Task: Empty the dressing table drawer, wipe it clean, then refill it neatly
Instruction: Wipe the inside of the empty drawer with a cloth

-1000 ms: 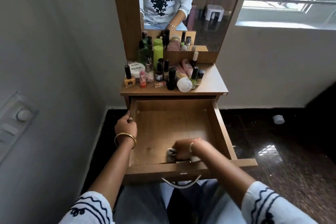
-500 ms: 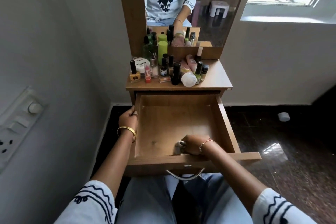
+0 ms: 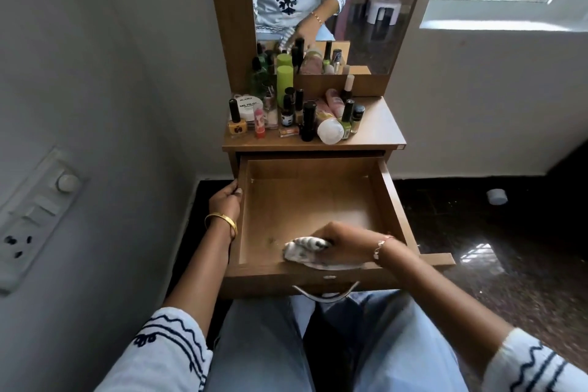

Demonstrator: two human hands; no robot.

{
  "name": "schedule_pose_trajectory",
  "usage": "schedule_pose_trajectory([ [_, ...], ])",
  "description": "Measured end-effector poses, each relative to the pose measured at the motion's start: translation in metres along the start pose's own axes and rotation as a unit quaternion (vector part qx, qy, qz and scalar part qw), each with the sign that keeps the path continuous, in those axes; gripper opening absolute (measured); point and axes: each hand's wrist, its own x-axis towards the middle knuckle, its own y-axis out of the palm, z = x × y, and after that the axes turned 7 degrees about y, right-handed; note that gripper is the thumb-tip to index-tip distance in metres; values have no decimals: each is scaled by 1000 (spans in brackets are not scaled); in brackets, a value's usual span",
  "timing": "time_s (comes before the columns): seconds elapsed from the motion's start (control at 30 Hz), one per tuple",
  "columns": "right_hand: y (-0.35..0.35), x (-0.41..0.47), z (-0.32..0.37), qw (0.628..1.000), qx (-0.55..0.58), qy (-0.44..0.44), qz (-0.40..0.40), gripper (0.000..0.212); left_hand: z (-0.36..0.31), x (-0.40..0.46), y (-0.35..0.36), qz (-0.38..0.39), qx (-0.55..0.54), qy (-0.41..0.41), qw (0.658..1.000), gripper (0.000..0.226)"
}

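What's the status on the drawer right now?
Left hand grips drawer side wall. Right hand presses cloth on drawer floor, front edge. Drawer emptied; cosmetics on tabletop. Nothing obstructing.

I see a matt wood-grain drawer (image 3: pixel 318 200) with a shiny metal handle (image 3: pixel 324 294), a crumpled soft cloth (image 3: pixel 302 250), and a glossy dark stone floor (image 3: pixel 509 248).

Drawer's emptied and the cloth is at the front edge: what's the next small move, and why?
Probably sweep the cloth toward the back wall: the right hand holds it at the drawer front, and the left hand steadies the side.
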Motion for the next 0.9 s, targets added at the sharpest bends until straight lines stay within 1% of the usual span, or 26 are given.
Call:
schedule_pose_trajectory([
  [0.07,-2,-5,-11,998,-38,32,-24,28,-2,-3,0,-4,8,6,1000,37],
  [0.1,-1,-8,-13,994,-81,58,-48,26,-2,-4,0,-6,12,8,1000,37],
  [0.13,0,-9,-14,985,-129,91,-74,30,-3,-5,0,-8,16,10,1000,37],
  [0.17,0,-11,-15,977,-154,117,-89,35,-3,-5,-1,-10,20,10,1000,37],
  [0.23,1,-13,-10,979,-135,134,-79,38,-2,-4,0,-13,30,16,999,37],
  [0.27,1,-12,-5,984,-110,125,-69,37,-2,-5,1,-15,39,21,999,37],
  [0.33,11,-2,15,992,-67,84,-60,35,-3,-7,3,-20,62,32,997,37],
  [0.43,32,19,44,996,-53,38,-58,32,0,-9,4,-29,123,54,991,38],
  [0.53,27,22,34,996,-31,47,-62,31,2,-12,7,-41,155,79,984,38],
  [0.63,18,10,7,996,-23,57,-67,24,3,-14,10,-45,170,81,981,38],
  [0.7,12,-1,-12,986,-93,109,-80,22,4,-14,11,-46,171,80,981,38],
  [0.77,4,-14,-39,958,-169,206,-103,25,4,-14,11,-46,176,80,980,38],
  [0.83,-3,-28,-65,930,-186,285,-136,28,5,-13,11,-47,182,81,979,38],
  [0.9,-3,-33,-77,915,-175,318,-177,32,6,-13,10,-44,196,86,976,37],
])
